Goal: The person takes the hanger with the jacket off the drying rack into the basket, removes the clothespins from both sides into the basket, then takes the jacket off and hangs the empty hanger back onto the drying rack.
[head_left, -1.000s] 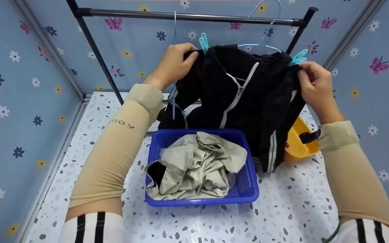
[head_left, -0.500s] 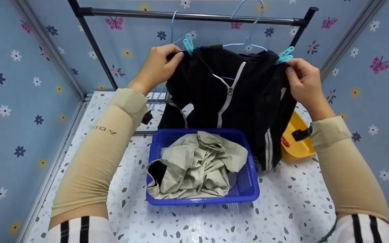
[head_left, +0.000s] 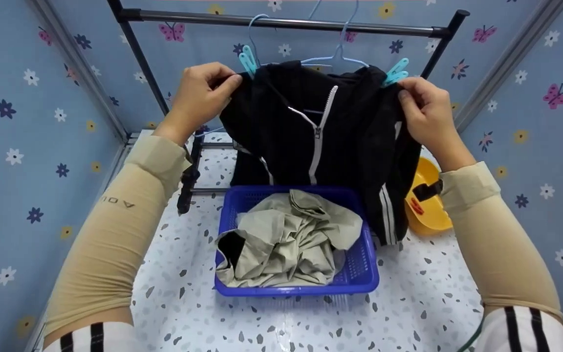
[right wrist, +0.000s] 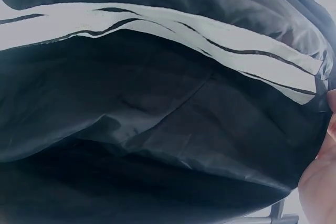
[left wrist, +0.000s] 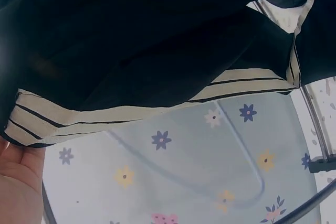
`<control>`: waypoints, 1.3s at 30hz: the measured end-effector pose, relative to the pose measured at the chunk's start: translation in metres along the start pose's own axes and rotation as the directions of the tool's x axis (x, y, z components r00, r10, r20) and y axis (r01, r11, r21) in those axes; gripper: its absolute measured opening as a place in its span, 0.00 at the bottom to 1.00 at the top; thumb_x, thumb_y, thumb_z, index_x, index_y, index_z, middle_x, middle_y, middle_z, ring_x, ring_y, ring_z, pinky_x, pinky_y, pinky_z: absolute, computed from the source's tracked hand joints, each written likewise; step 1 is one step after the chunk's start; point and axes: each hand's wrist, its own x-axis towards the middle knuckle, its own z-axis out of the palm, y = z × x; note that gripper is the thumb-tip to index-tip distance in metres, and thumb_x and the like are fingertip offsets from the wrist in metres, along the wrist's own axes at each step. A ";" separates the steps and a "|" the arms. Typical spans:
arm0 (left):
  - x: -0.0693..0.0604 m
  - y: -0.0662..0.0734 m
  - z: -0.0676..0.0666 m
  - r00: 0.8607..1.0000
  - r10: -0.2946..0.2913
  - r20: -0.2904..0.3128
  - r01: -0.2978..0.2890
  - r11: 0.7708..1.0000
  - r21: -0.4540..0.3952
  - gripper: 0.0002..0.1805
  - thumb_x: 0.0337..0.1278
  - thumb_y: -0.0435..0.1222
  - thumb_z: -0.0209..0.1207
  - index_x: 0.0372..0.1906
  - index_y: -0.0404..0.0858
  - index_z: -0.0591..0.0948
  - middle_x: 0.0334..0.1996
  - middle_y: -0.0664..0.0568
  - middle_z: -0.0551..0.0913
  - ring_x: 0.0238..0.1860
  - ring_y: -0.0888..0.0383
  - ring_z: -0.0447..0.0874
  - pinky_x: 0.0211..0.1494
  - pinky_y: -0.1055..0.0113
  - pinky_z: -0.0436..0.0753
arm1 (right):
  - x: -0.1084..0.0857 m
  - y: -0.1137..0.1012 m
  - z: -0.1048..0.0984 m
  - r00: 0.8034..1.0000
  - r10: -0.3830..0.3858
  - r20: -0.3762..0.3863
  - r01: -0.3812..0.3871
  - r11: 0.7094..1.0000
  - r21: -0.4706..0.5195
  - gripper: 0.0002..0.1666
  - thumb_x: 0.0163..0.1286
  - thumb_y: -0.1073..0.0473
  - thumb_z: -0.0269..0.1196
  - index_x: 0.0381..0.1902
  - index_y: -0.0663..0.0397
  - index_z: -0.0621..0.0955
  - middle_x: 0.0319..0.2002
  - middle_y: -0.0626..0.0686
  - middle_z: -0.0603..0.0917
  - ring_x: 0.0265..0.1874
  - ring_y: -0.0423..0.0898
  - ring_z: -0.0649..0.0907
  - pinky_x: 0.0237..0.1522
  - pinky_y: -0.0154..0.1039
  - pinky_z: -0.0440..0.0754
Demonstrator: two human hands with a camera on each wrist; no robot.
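A black jacket with a white zipper and white sleeve stripes hangs from a light blue hanger on the rack. My left hand pinches its shoulder on the left, just beside a turquoise clothespin. On the other shoulder my right hand pinches the fabric next to a second turquoise clothespin. In the left wrist view the striped sleeve runs from the hand. Black cloth with white stripes fills most of the right wrist view, the hand at its edge.
A blue basket holding crumpled beige cloth stands in front of the jacket. To its right is a yellow container with red clips. The black rack bar crosses the back, and another blue hanger hangs on it.
Both hands have moved left with the jacket, its clothespins and its hanger, which slid along the bar. The grip on both shoulders is kept.
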 end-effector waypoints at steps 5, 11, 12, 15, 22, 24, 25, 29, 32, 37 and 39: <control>-0.011 -0.002 -0.009 1.000 0.027 -0.011 -0.027 0.999 -0.036 0.14 0.79 0.40 0.64 0.41 0.33 0.90 0.30 0.62 0.81 0.32 0.62 0.73 0.42 0.71 0.72 | -0.003 -0.009 0.002 1.000 -0.017 0.025 0.016 1.000 0.021 0.13 0.83 0.69 0.56 0.48 0.75 0.85 0.31 0.34 0.77 0.25 0.33 0.71 0.32 0.28 0.72; -0.029 -0.002 -0.016 0.999 0.026 -0.028 -0.028 0.998 -0.055 0.12 0.78 0.38 0.65 0.39 0.33 0.91 0.29 0.64 0.80 0.32 0.63 0.72 0.41 0.71 0.71 | -0.012 -0.020 0.007 0.999 -0.048 0.026 0.046 0.996 0.079 0.12 0.81 0.70 0.57 0.46 0.72 0.87 0.31 0.38 0.79 0.24 0.34 0.71 0.31 0.27 0.71; -0.032 -0.002 -0.017 0.999 0.027 -0.026 -0.028 0.998 -0.057 0.12 0.78 0.38 0.65 0.39 0.33 0.91 0.28 0.63 0.80 0.31 0.63 0.72 0.40 0.71 0.71 | -0.013 -0.020 0.008 0.998 -0.048 0.032 0.045 0.996 0.083 0.12 0.81 0.71 0.57 0.47 0.72 0.87 0.31 0.39 0.79 0.24 0.33 0.72 0.31 0.27 0.72; -0.041 -0.004 -0.018 0.999 0.031 -0.013 -0.032 0.998 -0.057 0.12 0.77 0.38 0.66 0.39 0.34 0.91 0.26 0.63 0.79 0.28 0.64 0.70 0.37 0.71 0.70 | -0.019 -0.020 0.010 0.998 -0.040 0.055 0.035 0.996 0.081 0.12 0.81 0.71 0.57 0.48 0.73 0.87 0.34 0.39 0.82 0.25 0.33 0.73 0.31 0.26 0.73; -0.061 -0.011 -0.018 0.998 0.029 0.055 -0.026 0.998 -0.055 0.12 0.77 0.38 0.66 0.36 0.35 0.90 0.24 0.60 0.78 0.25 0.65 0.69 0.32 0.71 0.69 | -0.036 -0.017 0.013 0.994 0.000 0.105 -0.008 0.998 0.068 0.12 0.80 0.73 0.57 0.49 0.71 0.87 0.32 0.39 0.81 0.24 0.33 0.72 0.30 0.27 0.71; -0.066 -0.013 -0.018 0.997 0.018 0.075 -0.015 0.999 -0.050 0.12 0.76 0.38 0.67 0.34 0.35 0.90 0.23 0.61 0.78 0.24 0.65 0.68 0.32 0.71 0.69 | -0.042 -0.016 0.015 0.993 0.007 0.116 -0.016 0.997 0.074 0.12 0.79 0.74 0.58 0.48 0.70 0.88 0.30 0.41 0.80 0.23 0.33 0.72 0.29 0.27 0.71; -0.069 -0.014 -0.017 0.996 0.010 0.088 -0.006 0.999 -0.053 0.12 0.76 0.38 0.67 0.34 0.36 0.90 0.23 0.60 0.78 0.24 0.65 0.69 0.32 0.71 0.69 | -0.045 -0.015 0.016 0.992 0.009 0.122 -0.019 0.997 0.078 0.12 0.79 0.74 0.58 0.48 0.70 0.88 0.30 0.42 0.80 0.23 0.33 0.72 0.29 0.27 0.70; -0.080 -0.018 -0.016 0.988 -0.006 0.153 0.013 0.999 -0.049 0.12 0.75 0.38 0.68 0.33 0.37 0.90 0.21 0.60 0.76 0.22 0.65 0.67 0.30 0.71 0.68 | -0.058 -0.013 0.019 0.987 0.018 0.158 -0.033 0.995 0.093 0.11 0.77 0.76 0.59 0.47 0.70 0.88 0.30 0.45 0.83 0.23 0.32 0.73 0.28 0.25 0.72; -0.088 -0.021 -0.015 0.975 -0.009 0.224 0.021 0.998 -0.053 0.10 0.76 0.36 0.67 0.35 0.36 0.91 0.22 0.56 0.78 0.23 0.65 0.68 0.30 0.72 0.70 | -0.069 -0.011 0.021 0.979 0.060 0.197 -0.080 0.992 0.095 0.11 0.76 0.76 0.59 0.48 0.71 0.88 0.32 0.42 0.85 0.24 0.32 0.75 0.29 0.25 0.74; -0.102 -0.027 -0.013 0.946 -0.015 0.324 0.032 0.998 -0.046 0.08 0.77 0.33 0.65 0.45 0.34 0.92 0.36 0.45 0.90 0.30 0.65 0.77 0.38 0.75 0.76 | -0.085 -0.006 0.028 0.959 0.136 0.247 -0.162 0.983 0.087 0.10 0.76 0.77 0.60 0.48 0.71 0.87 0.35 0.45 0.88 0.26 0.34 0.78 0.33 0.25 0.76; -0.108 -0.032 -0.012 0.937 -0.013 0.349 0.031 0.998 -0.047 0.09 0.77 0.32 0.64 0.48 0.34 0.92 0.40 0.42 0.92 0.32 0.66 0.78 0.40 0.75 0.77 | -0.091 -0.004 0.032 0.950 0.153 0.271 -0.182 0.980 0.085 0.10 0.76 0.77 0.61 0.48 0.71 0.87 0.36 0.53 0.89 0.26 0.34 0.78 0.33 0.26 0.77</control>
